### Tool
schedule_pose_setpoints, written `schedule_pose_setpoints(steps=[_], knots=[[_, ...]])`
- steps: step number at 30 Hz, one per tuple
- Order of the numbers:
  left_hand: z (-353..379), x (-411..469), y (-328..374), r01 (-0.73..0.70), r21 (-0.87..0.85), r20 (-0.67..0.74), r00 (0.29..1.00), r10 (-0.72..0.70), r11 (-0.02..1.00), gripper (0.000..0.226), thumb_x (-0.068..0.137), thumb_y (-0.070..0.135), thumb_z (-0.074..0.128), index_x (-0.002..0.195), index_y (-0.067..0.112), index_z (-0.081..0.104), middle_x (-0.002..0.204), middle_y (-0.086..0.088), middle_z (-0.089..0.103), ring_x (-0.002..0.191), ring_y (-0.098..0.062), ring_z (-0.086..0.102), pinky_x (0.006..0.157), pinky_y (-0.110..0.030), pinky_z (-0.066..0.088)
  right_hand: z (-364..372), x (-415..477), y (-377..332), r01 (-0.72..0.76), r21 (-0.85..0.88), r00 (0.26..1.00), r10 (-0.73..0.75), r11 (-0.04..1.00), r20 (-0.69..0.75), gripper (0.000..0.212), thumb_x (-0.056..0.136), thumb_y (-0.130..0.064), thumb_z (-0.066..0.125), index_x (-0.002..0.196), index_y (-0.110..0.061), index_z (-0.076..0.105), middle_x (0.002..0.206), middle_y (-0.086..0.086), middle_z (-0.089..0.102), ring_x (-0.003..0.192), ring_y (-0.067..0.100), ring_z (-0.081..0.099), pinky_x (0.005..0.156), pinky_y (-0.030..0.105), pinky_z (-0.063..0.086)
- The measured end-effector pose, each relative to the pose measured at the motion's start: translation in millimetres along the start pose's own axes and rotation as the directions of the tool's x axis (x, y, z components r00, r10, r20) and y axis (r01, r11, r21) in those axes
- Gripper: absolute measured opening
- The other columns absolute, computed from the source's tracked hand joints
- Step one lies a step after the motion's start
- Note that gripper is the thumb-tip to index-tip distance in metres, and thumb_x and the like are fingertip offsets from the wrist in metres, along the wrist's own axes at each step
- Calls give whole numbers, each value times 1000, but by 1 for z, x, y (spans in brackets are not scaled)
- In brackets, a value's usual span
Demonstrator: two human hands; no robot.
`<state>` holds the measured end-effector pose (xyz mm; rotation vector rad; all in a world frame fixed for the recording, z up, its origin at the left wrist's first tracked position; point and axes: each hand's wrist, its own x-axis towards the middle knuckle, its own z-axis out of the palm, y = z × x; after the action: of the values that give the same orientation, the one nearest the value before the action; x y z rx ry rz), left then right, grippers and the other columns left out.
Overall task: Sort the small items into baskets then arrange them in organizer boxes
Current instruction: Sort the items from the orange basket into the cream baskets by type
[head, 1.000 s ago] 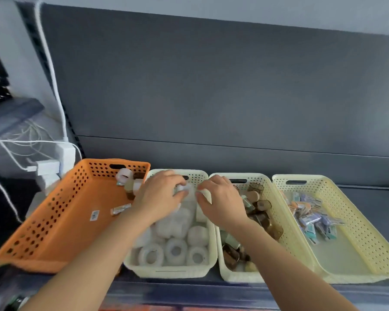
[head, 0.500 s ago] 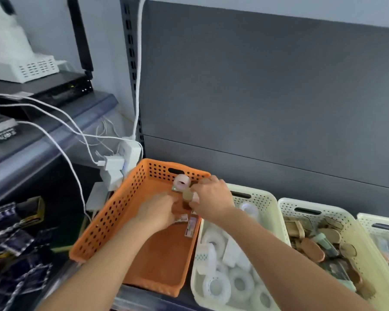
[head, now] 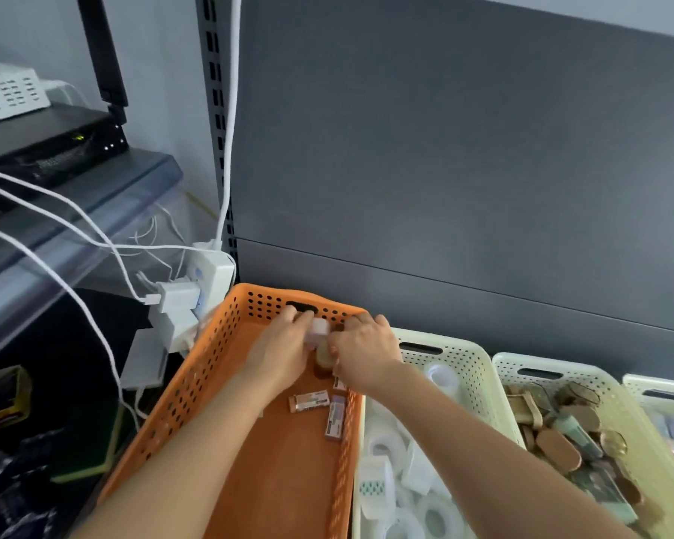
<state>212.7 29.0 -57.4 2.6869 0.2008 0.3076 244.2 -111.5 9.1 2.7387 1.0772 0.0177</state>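
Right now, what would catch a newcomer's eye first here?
The bright orange basket in the middle, where the left hand and right hand meet over a small white piece at its far end. Beside it on the right, a cream basket heaped with white tape rolls; white cables dangle at left.

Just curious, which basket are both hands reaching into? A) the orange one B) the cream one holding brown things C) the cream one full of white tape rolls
A: the left hand and the right hand are both at the far end of the orange basket, inside its walls.
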Motion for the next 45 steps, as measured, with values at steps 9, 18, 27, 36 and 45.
schedule_pose_setpoints(steps=[9, 18, 27, 36, 45], knots=[[-17, 2, -2, 179, -144, 7, 984, -180, 973, 21, 81, 41, 71, 86, 24, 60, 94, 7, 52, 83, -14, 51, 63, -27, 33, -4, -3, 3, 27, 85, 999, -29, 996, 24, 27, 92, -34, 46, 113, -25, 61, 121, 6, 50, 117, 28, 42, 98, 38, 32], [-55, -20, 61, -72, -292, -221, 975, 6, 954, 24, 75, 34, 77, 91, 20, 67, 87, 9, 57, 81, -10, 53, 67, -29, 43, -17, -42, 61, -105, 564, 961, 229, 819, -154, 21, 85, -39, 63, 93, -22, 56, 100, -1, 45, 84, 20, 53, 69, 30, 41], [-8, -47, 118, -429, 167, 114, 903, 415, 887, 24, 87, 36, 63, 107, 22, 66, 102, 8, 57, 103, -13, 48, 85, -29, 39, 25, -102, 97, -289, 517, 942, 336, 806, 2, 20, 83, -39, 66, 88, -21, 60, 111, 0, 48, 95, 21, 55, 80, 30, 45], [-12, -48, 100, -337, 95, 41, 941, 335, 937, 23, 92, 35, 56, 102, 23, 72, 94, 11, 58, 96, -11, 43, 79, -26, 33, 22, -90, 82, -160, 481, 932, 293, 862, -215, 19, 88, -37, 61, 93, -21, 69, 97, -1, 62, 96, 19, 54, 79, 28, 42], [-34, -31, 41, 10, 203, 13, 1000, -13, 979, 42, 89, 30, 62, 130, 27, 54, 125, 8, 52, 119, -13, 47, 93, -28, 45, 3, -22, 31, 88, 276, 966, -14, 957, -258, 23, 91, -34, 54, 108, -25, 65, 109, -4, 63, 103, 20, 48, 86, 30, 39]])
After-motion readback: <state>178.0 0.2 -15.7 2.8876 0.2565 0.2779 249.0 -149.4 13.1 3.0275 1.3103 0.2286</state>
